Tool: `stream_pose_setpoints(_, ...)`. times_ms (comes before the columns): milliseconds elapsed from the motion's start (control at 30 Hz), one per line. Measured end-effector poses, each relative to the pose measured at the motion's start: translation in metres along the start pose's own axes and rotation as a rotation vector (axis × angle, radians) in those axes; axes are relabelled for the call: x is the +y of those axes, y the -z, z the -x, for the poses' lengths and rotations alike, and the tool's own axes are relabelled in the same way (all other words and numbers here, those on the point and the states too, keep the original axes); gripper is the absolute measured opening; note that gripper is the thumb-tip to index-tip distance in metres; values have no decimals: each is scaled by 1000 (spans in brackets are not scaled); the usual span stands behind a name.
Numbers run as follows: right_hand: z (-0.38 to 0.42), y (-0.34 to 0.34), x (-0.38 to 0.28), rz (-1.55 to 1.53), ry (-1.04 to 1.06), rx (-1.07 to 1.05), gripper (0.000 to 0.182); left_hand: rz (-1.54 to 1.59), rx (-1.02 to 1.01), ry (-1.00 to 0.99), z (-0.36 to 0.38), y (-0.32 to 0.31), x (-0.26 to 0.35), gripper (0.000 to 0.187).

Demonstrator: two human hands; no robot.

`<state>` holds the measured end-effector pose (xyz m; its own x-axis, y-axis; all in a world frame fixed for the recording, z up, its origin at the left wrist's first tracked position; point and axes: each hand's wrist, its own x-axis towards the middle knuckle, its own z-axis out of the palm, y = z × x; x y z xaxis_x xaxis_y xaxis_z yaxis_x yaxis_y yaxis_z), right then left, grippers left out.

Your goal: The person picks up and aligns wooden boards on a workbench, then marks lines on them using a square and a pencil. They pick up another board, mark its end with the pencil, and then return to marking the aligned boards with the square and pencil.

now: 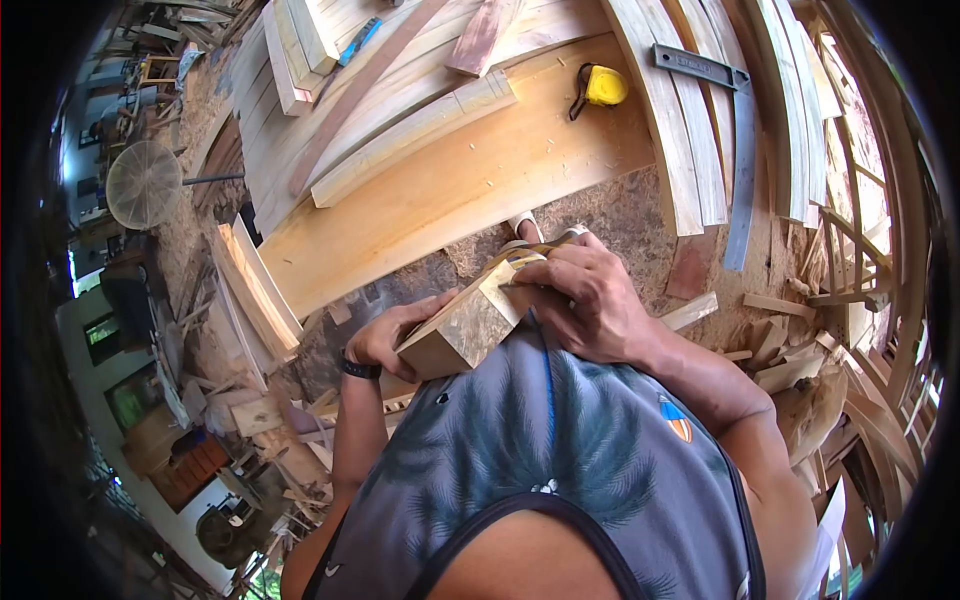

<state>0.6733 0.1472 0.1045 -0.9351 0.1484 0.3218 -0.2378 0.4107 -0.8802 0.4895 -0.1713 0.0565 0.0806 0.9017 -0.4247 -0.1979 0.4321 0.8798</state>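
A thick, square-cut wooden block [462,330] is held close in front of my shirt, its sawn end turned up toward me. My left hand [388,338] grips its left side, thumb along the top and fingers underneath. At the block's far right edge, my right hand [585,295] has its fingers curled and touching the wood. A thin pale piece shows just beyond those fingers, but I cannot make out what it is. Beyond the block, a yellow tape measure [605,86] lies on a wide board [440,205].
A try square [742,150] rests on planks at the right. Narrow wood strips [415,135] and a blue-handled tool [360,42] lie on the bench planks. A round fan [145,185] stands at left. Wood offcuts [780,355] and sawdust cover the floor.
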Motion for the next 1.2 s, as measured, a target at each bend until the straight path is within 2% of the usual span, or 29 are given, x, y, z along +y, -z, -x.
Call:
stream_pose_setpoints(100, 4, -2, 5, 33, -13, 9, 19, 61, 11, 16, 0, -2, -2, 129)
stream_pose_setpoints(200, 4, 2, 1, -12, 11, -3, 18, 5, 7, -53, 3, -2, -7, 129)
stream_pose_setpoints(267, 8, 3, -2, -58, 23, -20, 18, 226, 73, 31, 7, -9, -5, 128)
stream_pose_setpoints(300, 12, 4, -1, -16, -23, -25, 17, 228, 70, 33, 6, -10, -7, 128)
stream_pose_setpoints(367, 14, 7, -2, 29, -62, -32, 15, 129, 128, 11, 4, -10, -11, 135)
stream_pose_setpoints(433, 15, 11, -11, -62, -9, -126, 17, 176, 98, 13, 7, -9, -10, 130)
stream_pose_setpoints(500, 15, 12, -14, -85, -14, -77, 16, 224, 61, 14, 7, -7, -8, 127)
stream_pose_setpoints(567, 13, 11, -13, -89, -18, 11, 16, 187, 55, 6, 4, -6, -9, 128)
stream_pose_setpoints(667, 13, 7, -14, -10, 25, 37, 19, 99, 61, -62, 2, -5, -14, 127)
stream_pose_setpoints(800, 8, 7, -21, 41, 88, 8, 21, 182, 105, -15, -1, -13, -4, 125)
stream_pose_setpoints(867, 4, 2, -23, 59, 152, 30, 23, 79, 110, 25, -1, -11, -6, 134)
stream_pose_setpoints(967, -3, 2, -27, 50, 178, -6, 25, 4, 88, -13, -3, -9, -7, 133)
stream_pose_setpoints(1200, -8, -1, -28, 60, 225, -42, 28, 78, 134, -13, -2, -20, -5, 133)
